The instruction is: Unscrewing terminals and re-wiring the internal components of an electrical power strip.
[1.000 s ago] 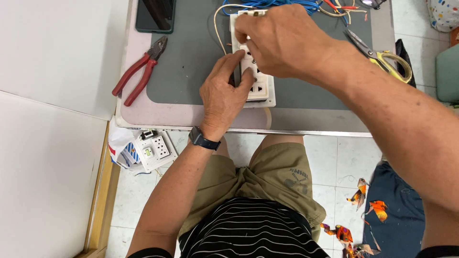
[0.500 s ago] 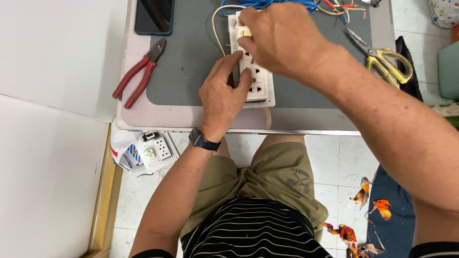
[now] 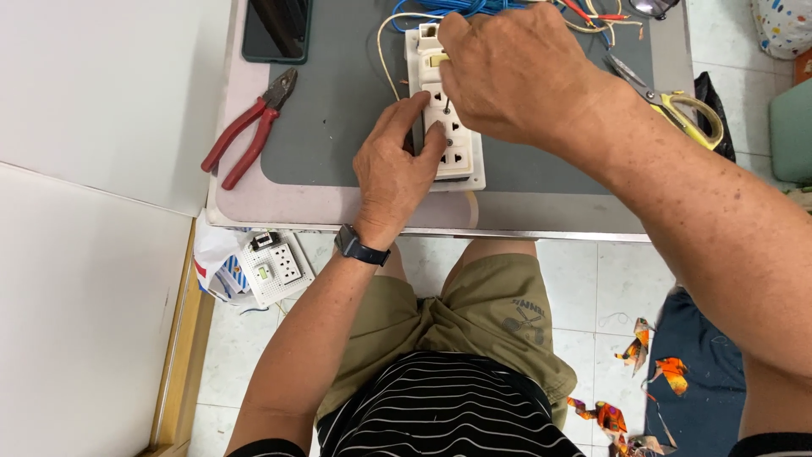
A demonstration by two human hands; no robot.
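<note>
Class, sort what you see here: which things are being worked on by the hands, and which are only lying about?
In use: socket strip, left hand, right hand, wires.
Lying about: red pliers, scissors, phone, spare socket on the floor.

Red pliers (image 3: pixel 248 140), dark phone (image 3: pixel 277 30), yellow scissors (image 3: pixel 677 106), spare socket plate (image 3: pixel 272 269)

White socket strip (image 3: pixel 452 140), red-handled pliers (image 3: pixel 247 144), black-and-white striped shirt (image 3: pixel 440 410)

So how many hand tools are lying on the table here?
2: red-handled pliers lying left of the white multi-socket power strip, and yellow-handled scissors at the table's right edge. The hands may hide others; the left hand seems to press something dark against the strip.
</note>
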